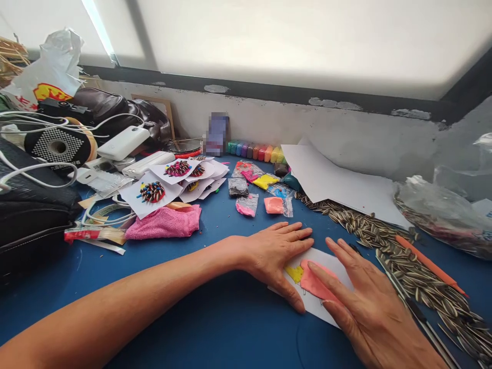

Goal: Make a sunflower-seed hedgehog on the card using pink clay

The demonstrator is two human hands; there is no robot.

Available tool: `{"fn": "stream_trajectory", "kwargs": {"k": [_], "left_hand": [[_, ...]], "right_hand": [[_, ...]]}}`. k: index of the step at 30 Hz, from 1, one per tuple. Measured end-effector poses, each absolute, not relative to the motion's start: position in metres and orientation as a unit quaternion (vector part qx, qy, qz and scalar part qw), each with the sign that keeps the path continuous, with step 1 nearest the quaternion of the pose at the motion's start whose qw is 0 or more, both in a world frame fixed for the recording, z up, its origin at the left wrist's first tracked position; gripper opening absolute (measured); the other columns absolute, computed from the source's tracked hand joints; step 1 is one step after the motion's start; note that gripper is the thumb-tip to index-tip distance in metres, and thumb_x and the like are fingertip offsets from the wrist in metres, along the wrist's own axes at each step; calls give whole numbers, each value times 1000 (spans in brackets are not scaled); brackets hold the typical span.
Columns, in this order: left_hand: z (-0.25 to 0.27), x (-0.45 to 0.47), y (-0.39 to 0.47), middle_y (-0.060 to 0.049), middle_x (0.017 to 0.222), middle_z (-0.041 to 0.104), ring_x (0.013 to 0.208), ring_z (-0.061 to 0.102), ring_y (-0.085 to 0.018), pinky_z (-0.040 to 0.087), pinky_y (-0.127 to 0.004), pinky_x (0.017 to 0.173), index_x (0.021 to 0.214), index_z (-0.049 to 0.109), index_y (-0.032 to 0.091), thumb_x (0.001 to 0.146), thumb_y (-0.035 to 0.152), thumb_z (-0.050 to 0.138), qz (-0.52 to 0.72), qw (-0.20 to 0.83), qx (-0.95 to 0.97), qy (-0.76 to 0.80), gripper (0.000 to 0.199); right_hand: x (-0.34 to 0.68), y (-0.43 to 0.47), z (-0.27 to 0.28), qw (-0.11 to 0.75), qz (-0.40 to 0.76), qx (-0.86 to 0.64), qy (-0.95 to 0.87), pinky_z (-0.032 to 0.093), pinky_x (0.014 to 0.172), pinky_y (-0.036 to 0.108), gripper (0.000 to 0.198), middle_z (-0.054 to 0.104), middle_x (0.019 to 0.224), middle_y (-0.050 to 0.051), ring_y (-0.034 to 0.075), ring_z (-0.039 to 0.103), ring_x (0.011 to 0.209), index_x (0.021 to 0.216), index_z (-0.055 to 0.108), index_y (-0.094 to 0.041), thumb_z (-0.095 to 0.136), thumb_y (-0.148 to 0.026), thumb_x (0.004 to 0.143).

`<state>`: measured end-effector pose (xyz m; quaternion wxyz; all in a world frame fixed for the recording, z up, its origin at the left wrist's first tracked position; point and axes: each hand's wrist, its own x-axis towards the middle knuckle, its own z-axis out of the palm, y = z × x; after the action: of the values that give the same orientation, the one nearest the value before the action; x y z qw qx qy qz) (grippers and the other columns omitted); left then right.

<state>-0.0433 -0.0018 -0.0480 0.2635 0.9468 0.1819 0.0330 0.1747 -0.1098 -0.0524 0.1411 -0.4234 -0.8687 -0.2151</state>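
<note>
We see both bare hands on one small white paper [317, 307] at the near edge of the seed pile, on the blue table [215, 318]. Left hand [272, 255]: flat, fingers a bit spread, palm down over the paper's left end, gripping nothing. Right hand [372, 294]: fingers apart, index fingertip on the flattened salmon-pink clay [308, 282], thumb near its lower edge. We see yellow clay [294, 273] touching the pink on its left, drawn lines below. Right of the hands we have striped sunflower seeds [417, 279], an orange stick [430, 265] lying on them, and a pen [417, 310] just beside the right hand. Beyond: clay packets [273, 205], white sheets [342, 184]. Left: seed-decorated cards [151, 192] behind a pink towel [165, 223].
</note>
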Motion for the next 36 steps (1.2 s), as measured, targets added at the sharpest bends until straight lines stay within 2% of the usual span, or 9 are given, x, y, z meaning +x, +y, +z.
{"fn": "stream_trajectory", "kwargs": {"k": [10,17,24,31,36], "left_hand": [[-51,-43,0,-14,161,9,150,2,-29,4,-44,122,152,21,7,71,71,65,28,256,949,180,113],[-49,-44,0,-15,162,9,150,1,-29,5,-45,122,153,21,7,73,71,63,26,256,951,172,110],[-48,-44,-1,-16,161,12,150,3,-30,7,-46,122,152,22,7,73,70,64,26,258,950,175,109],[-49,-44,-1,-15,161,11,150,3,-30,7,-47,122,152,23,9,72,69,66,28,264,947,180,109],[-47,-44,-3,-15,161,10,150,1,-29,5,-47,122,153,22,9,72,68,67,26,270,946,180,110]], "right_hand": [[173,-118,-62,161,-194,-413,-875,43,98,54,34,39,151,18,34,32,142,123,64,-21,52,-28,92],[170,-119,-58,172,-194,-392,-883,47,96,51,34,43,148,19,35,35,141,122,65,-21,52,-31,92],[171,-122,-57,162,-188,-383,-890,45,99,49,38,40,150,21,36,35,141,125,64,-19,56,-31,90],[164,-120,-54,170,-203,-357,-896,47,95,48,35,49,141,24,36,38,138,120,67,-19,56,-32,89],[165,-123,-53,183,-188,-377,-888,49,96,45,35,51,142,19,32,45,135,119,67,-20,54,-36,91]]}}
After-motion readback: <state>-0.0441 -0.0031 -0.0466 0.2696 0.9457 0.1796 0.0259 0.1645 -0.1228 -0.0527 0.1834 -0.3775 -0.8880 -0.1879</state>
